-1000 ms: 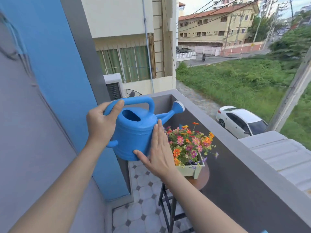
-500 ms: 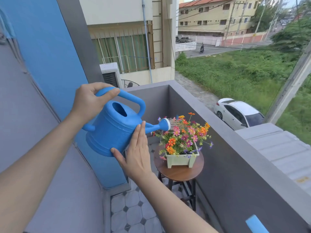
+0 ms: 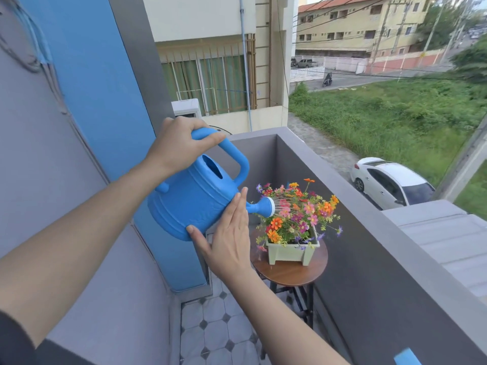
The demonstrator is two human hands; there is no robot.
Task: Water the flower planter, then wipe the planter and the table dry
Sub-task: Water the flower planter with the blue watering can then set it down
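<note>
At the far left a blue wall [image 3: 87, 75] runs up beside the balcony, and in front of it the left hand [image 3: 179, 146] has its fingers and thumb curled round the top handle of a blue watering can [image 3: 195, 204], holding it up in the air. The can is tipped forward and down to the right, its filling hole facing up and towards the camera. The right hand [image 3: 229, 238] lies flat against the near side of the can's body, fingers straight and together and pointing up towards the base of the spout, thumb spread out under the lower edge (a supporting palm rather than a grasp). Below the two arms the floor [image 3: 210, 325] shows pale tiles with small dark diamonds. To the right of the right hand the spout ends in a rose [image 3: 266, 206] with a white face, and thin streams of water leave it and fall among the flowers [image 3: 297, 214], a dense bunch of orange, pink, red and purple blooms; the rose hangs just beside the left of the bunch, near its top. The flowers stand in a pale green rectangular planter [image 3: 290, 251] on short feet, which sits upright on a small round wooden table [image 3: 290, 272] with dark legs, close against the grey parapet [image 3: 369, 246]. Beyond the parapet, down at street level to the right, a white car [image 3: 390, 185] is parked beside rough grass.
</note>
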